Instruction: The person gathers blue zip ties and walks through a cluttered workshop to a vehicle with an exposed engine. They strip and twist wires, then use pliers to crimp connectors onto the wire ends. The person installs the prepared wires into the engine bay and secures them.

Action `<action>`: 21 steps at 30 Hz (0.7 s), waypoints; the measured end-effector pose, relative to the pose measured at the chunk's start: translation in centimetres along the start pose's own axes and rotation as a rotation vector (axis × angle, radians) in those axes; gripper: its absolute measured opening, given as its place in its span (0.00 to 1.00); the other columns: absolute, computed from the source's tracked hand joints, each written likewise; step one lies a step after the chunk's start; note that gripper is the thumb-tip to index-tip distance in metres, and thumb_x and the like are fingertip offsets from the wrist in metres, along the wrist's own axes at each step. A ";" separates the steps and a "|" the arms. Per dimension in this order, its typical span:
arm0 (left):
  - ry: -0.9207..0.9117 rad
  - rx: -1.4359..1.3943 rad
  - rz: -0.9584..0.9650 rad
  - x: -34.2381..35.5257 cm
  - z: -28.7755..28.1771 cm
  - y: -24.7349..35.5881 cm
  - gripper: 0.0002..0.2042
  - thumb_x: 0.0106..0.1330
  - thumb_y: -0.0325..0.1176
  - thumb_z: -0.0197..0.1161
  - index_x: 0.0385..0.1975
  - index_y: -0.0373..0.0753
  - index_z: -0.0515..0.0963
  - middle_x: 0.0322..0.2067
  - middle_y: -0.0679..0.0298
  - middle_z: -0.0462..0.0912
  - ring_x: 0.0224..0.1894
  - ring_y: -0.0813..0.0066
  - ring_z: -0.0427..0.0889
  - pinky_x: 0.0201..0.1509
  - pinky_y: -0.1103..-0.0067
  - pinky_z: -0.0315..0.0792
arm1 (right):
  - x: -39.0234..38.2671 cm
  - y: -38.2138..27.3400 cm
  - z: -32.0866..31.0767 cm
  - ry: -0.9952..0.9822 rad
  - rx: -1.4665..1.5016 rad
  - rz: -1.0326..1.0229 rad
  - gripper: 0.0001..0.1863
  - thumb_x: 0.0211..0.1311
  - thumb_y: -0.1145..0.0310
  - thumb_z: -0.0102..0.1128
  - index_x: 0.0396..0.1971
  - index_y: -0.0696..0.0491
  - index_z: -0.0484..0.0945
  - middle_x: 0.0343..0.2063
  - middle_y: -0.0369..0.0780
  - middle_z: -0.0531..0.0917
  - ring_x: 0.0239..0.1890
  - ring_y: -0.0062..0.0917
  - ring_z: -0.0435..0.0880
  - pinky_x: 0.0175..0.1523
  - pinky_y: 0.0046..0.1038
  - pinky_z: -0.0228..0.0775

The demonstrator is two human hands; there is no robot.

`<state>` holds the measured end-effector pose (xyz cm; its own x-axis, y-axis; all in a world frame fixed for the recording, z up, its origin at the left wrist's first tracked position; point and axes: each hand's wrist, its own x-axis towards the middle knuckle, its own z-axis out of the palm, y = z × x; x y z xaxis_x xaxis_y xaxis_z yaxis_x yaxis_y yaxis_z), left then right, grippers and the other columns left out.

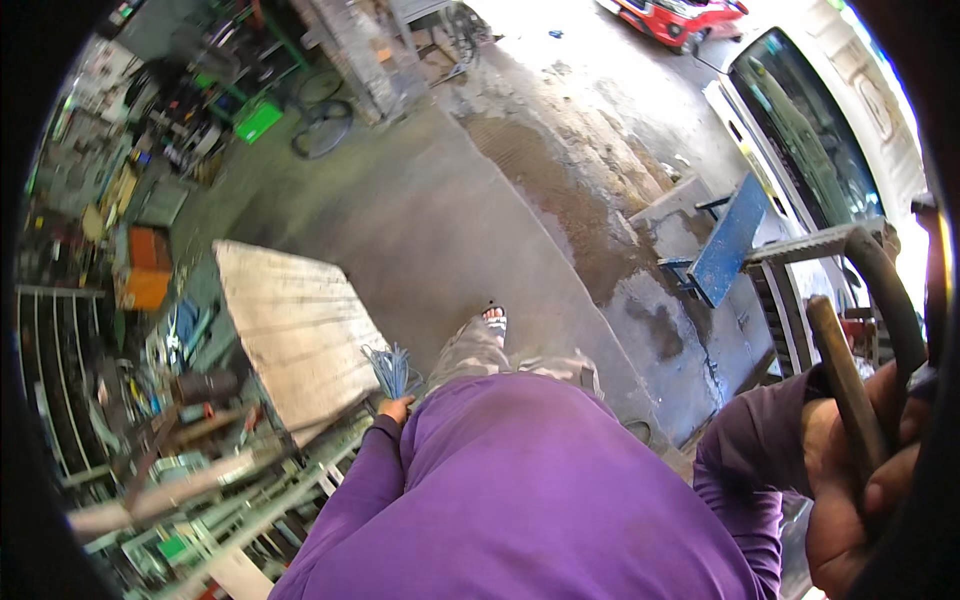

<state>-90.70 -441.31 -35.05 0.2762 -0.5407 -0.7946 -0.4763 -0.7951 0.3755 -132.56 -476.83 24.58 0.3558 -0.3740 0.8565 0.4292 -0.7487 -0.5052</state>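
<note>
My left hand [397, 408] is low at my left side, closed around a bundle of blue-grey strands [392, 368] that fan out above the fingers. The bundle is beside the corner of a large pale wooden board [300, 335]. Raised close at the right edge, my right hand [845, 490] is closed on a wooden stick [848, 375]. A dark curved bar [890, 285] rises beside the stick, next to the same fingers. A grey ridged bar [815, 242] meets its top; whether these parts form one tool, I cannot tell.
Crowded tools and metal pieces [200, 400] lie at the left, near an orange box [145, 265]. A green container [259, 120] stands farther back. Ahead runs a concrete floor [430, 230]. To the right are a blue bench [730, 240] and a white vehicle [810, 130]; a red car [680, 20] stands outside.
</note>
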 end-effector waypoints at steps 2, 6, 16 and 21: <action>0.166 -0.779 -0.351 0.5 -7.0 8.2 0.18 0.59 0.39 0.75 0.32 0.27 0.81 0.22 0.55 0.79 0.17 0.64 0.78 0.22 0.65 0.75 | 2.6 4.2 -0.6 0.046 -0.080 0.014 0.12 0.68 0.70 0.52 0.36 0.63 0.81 0.26 0.38 0.77 0.24 0.17 0.67 0.30 0.23 0.60; 0.230 -0.689 -0.280 6.9 -16.9 13.2 0.17 0.60 0.42 0.74 0.32 0.31 0.81 0.22 0.59 0.79 0.18 0.64 0.78 0.22 0.66 0.74 | 4.7 14.3 -3.7 0.241 -0.366 0.200 0.13 0.69 0.71 0.51 0.37 0.64 0.81 0.26 0.38 0.78 0.23 0.17 0.66 0.29 0.22 0.59; 0.618 -0.378 -0.224 9.4 -33.6 28.6 0.26 0.57 0.49 0.73 0.48 0.33 0.84 0.44 0.41 0.86 0.50 0.44 0.85 0.54 0.61 0.78 | -30.4 51.9 -8.5 -0.714 -0.941 1.128 0.15 0.58 0.65 0.66 0.28 0.65 0.79 0.27 0.57 0.83 0.31 0.55 0.77 0.40 0.45 0.72; 1.012 -0.715 -0.076 7.0 -38.0 29.7 0.19 0.62 0.40 0.72 0.47 0.33 0.82 0.40 0.46 0.88 0.45 0.47 0.86 0.52 0.63 0.78 | -27.7 62.1 -2.5 -1.251 -0.515 1.487 0.12 0.57 0.67 0.66 0.29 0.62 0.84 0.26 0.53 0.86 0.29 0.39 0.84 0.39 0.43 0.75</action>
<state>-71.17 -479.11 -11.31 0.9544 -0.2026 -0.2193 0.0430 -0.6335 0.7725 -117.81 -514.28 -30.20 0.5097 -0.3868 -0.7685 -0.8404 -0.4151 -0.3485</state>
